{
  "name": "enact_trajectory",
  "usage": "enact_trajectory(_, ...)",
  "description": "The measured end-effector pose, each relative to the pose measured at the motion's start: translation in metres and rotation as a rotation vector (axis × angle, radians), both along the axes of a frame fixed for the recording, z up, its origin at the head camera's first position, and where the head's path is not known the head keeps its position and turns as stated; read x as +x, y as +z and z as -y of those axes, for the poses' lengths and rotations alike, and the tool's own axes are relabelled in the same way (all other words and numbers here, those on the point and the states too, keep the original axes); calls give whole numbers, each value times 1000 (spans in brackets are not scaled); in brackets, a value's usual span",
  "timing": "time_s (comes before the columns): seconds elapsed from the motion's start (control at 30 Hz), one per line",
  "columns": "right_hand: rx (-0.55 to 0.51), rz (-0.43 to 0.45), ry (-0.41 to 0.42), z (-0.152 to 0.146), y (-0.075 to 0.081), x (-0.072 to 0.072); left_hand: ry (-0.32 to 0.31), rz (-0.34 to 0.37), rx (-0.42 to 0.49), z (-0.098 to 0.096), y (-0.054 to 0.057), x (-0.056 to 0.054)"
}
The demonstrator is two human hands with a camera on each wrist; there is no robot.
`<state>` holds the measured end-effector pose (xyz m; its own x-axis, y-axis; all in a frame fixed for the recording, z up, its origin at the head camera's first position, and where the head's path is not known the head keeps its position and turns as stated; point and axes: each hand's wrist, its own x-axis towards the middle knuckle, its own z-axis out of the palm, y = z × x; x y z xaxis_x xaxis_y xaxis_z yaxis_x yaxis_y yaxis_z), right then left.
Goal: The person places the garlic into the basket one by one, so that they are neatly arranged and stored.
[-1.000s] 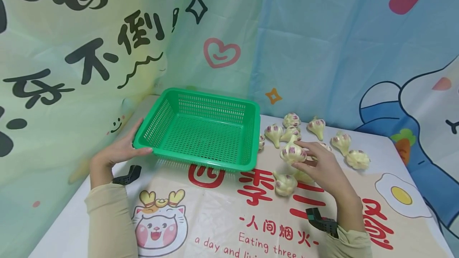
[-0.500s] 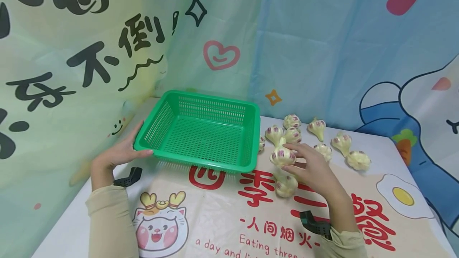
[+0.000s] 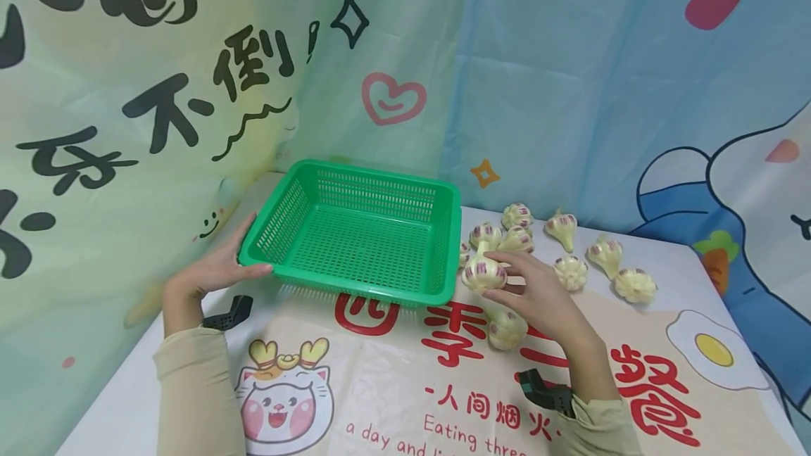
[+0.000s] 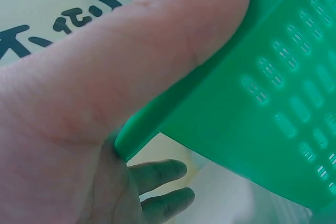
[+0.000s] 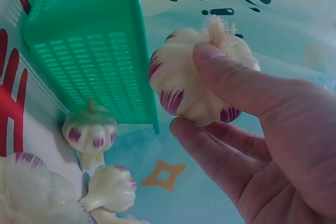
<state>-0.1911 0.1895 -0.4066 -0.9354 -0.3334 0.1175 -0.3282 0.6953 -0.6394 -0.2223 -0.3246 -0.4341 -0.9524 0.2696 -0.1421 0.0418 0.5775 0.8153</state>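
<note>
One garlic bulb (image 3: pixel 484 276) is up in the R hand (image 3: pixel 538 298), pinched btwn thumb & fingertips, held off the surface (image 3: pixel 671 273) & just R of the green basket (image 3: pixel 355 287). L hand (image 3: pixel 218 259) grips the basket's near-L corner, thumb over the rim, fingers outside & below. No bulbs visible inside. Step in hand is prob. carrying the bulb across to the basket. To do it well: pinch firm but not hard, b/c a round, lumpy bulb could roll out of a fingertip hold. Lift enough to clear the R rim w/o a knock, go well inside before letting go, & lower it close to the bottom rather than drop it, in case it bounces. L hand shld hold the corner steady, no tugging or tipping, so the basket doesn't shift into the loose bulbs (image 3: pixel 516 240) near its R side.
</note>
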Motion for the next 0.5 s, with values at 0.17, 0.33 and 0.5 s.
enact_trajectory(0.17, 24, 2, 19, 3, 2, -3, -6, 5, 15, -1, 0, 0)
enact_trajectory(0.33, 27, -3, 62, 7, 5, -9, -6, 4, 17, -1, 0, 0)
enact_trajectory(0.5, 54, -12, 103, 14, 12, -18, -2, 8, 10, 0, 0, 1)
